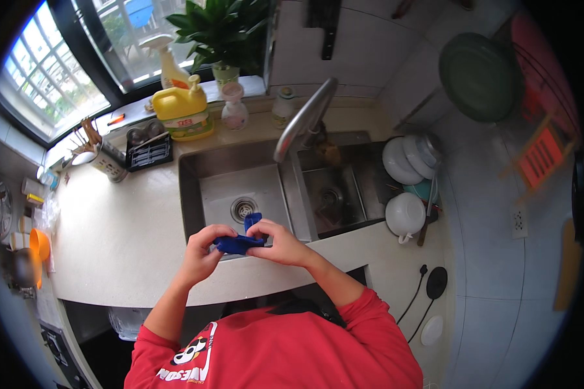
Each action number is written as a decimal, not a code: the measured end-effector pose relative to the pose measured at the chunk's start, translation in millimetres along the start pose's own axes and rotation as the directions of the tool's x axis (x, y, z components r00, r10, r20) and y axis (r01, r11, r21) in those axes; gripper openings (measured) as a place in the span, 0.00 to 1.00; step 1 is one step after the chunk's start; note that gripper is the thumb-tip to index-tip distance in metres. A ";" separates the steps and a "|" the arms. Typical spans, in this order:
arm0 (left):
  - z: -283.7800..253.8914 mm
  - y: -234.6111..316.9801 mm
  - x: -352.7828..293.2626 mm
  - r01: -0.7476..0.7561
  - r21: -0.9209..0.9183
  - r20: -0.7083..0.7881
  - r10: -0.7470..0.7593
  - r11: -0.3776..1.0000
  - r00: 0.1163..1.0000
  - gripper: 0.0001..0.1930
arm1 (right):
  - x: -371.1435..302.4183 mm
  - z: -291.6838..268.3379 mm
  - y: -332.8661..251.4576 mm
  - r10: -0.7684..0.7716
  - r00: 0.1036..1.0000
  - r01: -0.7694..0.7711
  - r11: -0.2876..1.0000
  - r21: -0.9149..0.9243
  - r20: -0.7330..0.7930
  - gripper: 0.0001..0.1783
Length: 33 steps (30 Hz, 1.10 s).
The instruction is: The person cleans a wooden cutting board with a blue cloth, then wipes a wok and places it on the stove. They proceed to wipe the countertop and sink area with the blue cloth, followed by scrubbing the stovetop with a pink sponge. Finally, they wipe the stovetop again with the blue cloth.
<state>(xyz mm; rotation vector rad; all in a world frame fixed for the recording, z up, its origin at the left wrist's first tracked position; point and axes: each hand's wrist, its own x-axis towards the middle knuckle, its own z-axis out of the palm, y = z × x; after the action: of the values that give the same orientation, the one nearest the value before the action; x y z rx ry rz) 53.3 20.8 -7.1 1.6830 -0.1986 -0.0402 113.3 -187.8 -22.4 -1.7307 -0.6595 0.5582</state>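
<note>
A dark blue cloth (239, 244) is bunched between my two hands, over the near edge of the left sink basin (230, 183). My left hand (204, 251) pinches its left end, thumb below and fingers above. On the other end my right hand (278, 244) has its fingers closed, and a flap of the cloth sticks up beside them. Beyond the hands lies the round drain (244, 209) at the basin's bottom. The curved metal faucet (305, 120) rises behind the divider between the basins.
White bowls (402, 161) and a white pot (405, 215) are stacked right of the second basin (337, 194). Behind the sink stand a yellow jug (183, 111) and a potted plant (226, 72). A utensil holder (109, 161) and a black tray (149, 153) sit at the back left.
</note>
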 end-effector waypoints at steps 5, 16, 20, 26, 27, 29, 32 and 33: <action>16.0 37.9 39.4 -0.122 0.169 0.130 0.101 0.978 0.986 0.18 | -5.5 -46.7 -12.0 -0.277 0.918 0.223 0.953 -0.207 -0.284 0.14; 59.4 78.7 115.7 0.292 -0.246 0.240 -0.234 0.924 0.942 0.19 | -17.1 -156.8 -87.8 0.088 0.996 -0.092 0.980 0.177 0.029 0.17; 47.9 91.1 138.1 0.352 -0.345 0.385 -0.211 0.870 0.899 0.14 | -23.1 -182.8 -88.5 0.135 0.988 -0.147 0.969 0.201 0.070 0.21; 57.2 120.0 154.3 0.152 -0.175 0.270 -0.101 0.973 0.958 0.07 | -33.1 -197.7 -81.7 0.067 0.989 -0.143 0.577 -0.804 -0.128 0.11; 57.0 121.2 155.8 0.142 -0.162 0.250 -0.098 0.976 0.963 0.07 | -29.9 -204.1 -76.1 -0.022 0.967 -0.185 0.625 -0.758 -0.254 0.08; 57.9 122.8 156.9 0.136 -0.126 0.223 -0.105 0.983 0.969 0.06 | -29.6 -216.5 -75.8 0.024 0.891 -0.320 0.741 -0.590 -0.453 0.09; 58.0 119.0 157.2 0.234 -0.342 0.144 -0.196 0.910 0.970 0.07 | -17.7 -221.7 -86.4 0.073 0.788 -0.222 0.960 -0.172 -0.611 0.09; 58.0 122.5 159.6 0.218 -0.431 0.146 -0.171 0.876 0.974 0.06 | -11.2 -228.6 -86.1 -0.076 0.741 -0.091 0.973 -0.212 -0.667 0.09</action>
<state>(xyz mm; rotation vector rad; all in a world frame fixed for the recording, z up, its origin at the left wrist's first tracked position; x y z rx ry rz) 188.9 -74.1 121.1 1.2355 -0.0868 -0.3052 245.5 -339.1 116.9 -1.9835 -0.1907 -0.1791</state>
